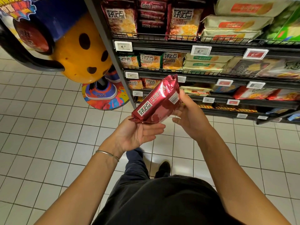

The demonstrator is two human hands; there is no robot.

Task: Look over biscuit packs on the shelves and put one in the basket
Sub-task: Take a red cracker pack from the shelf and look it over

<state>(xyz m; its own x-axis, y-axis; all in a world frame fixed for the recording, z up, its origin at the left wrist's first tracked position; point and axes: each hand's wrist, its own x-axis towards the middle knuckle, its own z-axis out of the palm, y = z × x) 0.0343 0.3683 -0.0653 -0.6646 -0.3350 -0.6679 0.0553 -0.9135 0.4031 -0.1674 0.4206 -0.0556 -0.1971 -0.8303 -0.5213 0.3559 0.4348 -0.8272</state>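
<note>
A shiny dark-red biscuit pack point(158, 101) with a white label is held tilted in front of the shelves. My right hand point(189, 116) grips its upper right side, fingers curled behind it and thumb near the barcode. My left hand point(138, 132) lies palm up under the pack's lower left end, fingers straight, supporting it. The shelves point(162, 47) hold more biscuit packs: dark-red ones point(151, 15), orange-pictured bags point(121, 21) and pale cream packs point(235, 24). No basket is in view.
A yellow spotted promotional figure point(81, 51) on a colourful round base point(103, 98) stands left of the shelf's grey upright. White price tags point(123, 46) line the shelf edges. White floor tiles point(40, 119) spread to the left and below; my legs and shoe show at the bottom.
</note>
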